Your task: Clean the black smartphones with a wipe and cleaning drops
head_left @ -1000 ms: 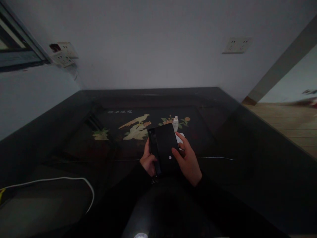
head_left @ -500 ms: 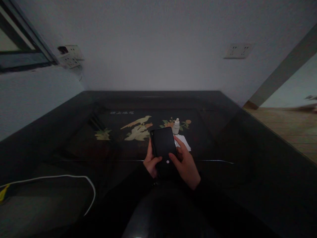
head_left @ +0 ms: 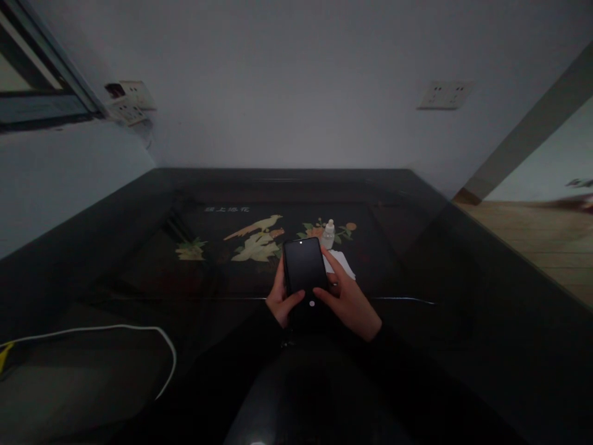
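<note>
A black phone [head_left: 303, 269] with a dark screen is held upright over the near part of a dark table [head_left: 417, 259]. My left hand [head_left: 280, 300] grips its left edge, thumb laid across the lower screen. My right hand [head_left: 349, 300] grips the right edge, its thumb near a small white dot low on the screen. Just beyond the phone stand a small white bottle [head_left: 328, 233] and a white folded cloth or paper [head_left: 341, 262], partly hidden by my right fingers.
The table top bears a painted bird-and-flower design [head_left: 257, 238]. A white cable [head_left: 139, 337] curves across a dark surface at the lower left. Wall sockets [head_left: 443, 94] sit on the white wall behind. Wooden floor [head_left: 537, 238] lies to the right.
The phone has turned from a tilted, edge-on pose to face me squarely. My left thumb has come onto the screen. Both hands have shifted slightly.
</note>
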The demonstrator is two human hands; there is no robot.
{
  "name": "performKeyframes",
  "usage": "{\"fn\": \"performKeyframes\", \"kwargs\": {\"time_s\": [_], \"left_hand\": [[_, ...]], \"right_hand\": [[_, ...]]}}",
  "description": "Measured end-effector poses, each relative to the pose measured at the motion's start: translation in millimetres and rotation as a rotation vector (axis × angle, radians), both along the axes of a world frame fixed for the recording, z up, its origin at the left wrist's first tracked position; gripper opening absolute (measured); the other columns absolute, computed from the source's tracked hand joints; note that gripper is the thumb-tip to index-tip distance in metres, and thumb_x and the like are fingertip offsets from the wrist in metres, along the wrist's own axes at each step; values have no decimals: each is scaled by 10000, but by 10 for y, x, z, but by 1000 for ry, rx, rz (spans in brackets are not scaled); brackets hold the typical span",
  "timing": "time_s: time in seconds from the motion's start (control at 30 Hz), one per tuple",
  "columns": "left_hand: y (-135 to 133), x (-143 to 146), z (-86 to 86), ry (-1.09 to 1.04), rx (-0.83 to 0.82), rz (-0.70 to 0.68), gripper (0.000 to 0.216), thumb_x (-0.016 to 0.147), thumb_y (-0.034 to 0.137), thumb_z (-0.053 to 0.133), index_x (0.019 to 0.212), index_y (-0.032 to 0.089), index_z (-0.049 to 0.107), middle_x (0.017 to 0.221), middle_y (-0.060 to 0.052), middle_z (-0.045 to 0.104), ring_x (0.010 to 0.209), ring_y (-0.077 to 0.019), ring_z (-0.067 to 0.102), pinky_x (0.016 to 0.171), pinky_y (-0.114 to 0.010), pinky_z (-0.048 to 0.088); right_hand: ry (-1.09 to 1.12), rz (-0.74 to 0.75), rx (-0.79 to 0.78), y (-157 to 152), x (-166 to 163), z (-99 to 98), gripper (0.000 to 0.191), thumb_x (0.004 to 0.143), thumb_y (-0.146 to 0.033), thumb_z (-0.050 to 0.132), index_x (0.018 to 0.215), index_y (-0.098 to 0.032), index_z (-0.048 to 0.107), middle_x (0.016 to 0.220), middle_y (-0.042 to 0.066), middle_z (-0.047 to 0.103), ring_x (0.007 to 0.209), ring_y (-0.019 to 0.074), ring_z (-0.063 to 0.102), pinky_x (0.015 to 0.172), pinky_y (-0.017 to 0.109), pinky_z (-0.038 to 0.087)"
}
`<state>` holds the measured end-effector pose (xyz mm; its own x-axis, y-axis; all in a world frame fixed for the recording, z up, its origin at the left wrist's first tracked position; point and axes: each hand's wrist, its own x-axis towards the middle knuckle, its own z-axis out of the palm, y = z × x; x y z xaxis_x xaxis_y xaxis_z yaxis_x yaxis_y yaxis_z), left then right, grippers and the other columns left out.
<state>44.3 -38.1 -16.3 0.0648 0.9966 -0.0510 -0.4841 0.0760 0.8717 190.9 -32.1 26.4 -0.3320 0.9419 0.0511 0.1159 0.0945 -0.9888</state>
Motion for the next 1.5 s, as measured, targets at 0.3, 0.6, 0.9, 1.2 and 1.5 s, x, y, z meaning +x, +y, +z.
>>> {"fn": "performKeyframes", "kwargs": {"time_s": [0.3,0.6,0.9,1.2,1.5], "left_hand": [[-16,-26,-44,67,44,-59,1025,647,247,691,1397,250,-6,1354,-85,411,1196,-228,430,981,-352,346],[-33,14,-14,38,51,-30,1008,664,252,679,1397,209,-13,1435,-88,268,1279,-195,314,1048,-301,265],[5,-4,-5,77,95,33,902,654,238,687,1382,192,157,1357,-94,408,1237,-217,381,1019,-318,317],[117,-135,188,-26,18,155,878,610,258,718,1348,299,244,1262,-58,508,1158,-250,463,964,-386,374],[138,-173,137,-4,155,127,818,646,244,689,1347,275,269,1307,-57,461,1248,-228,358,1053,-362,254]], "right_hand": [[-302,-40,169,-15,16,-30,751,790,-223,531,1401,-213,94,732,16,617,608,175,598,602,300,472],[-839,-114,414,-54,33,-20,785,819,-374,487,1409,-166,13,678,50,637,573,225,610,550,306,425],[-715,-172,356,-75,2,-19,769,796,-388,531,1402,-200,95,550,-30,561,502,175,557,518,279,404],[75,181,-305,58,72,-8,430,784,-259,543,1173,-175,382,864,28,585,714,141,621,572,269,516],[235,388,-497,38,86,11,418,754,-201,607,1136,-151,445,893,55,662,801,157,666,704,263,530]]}}
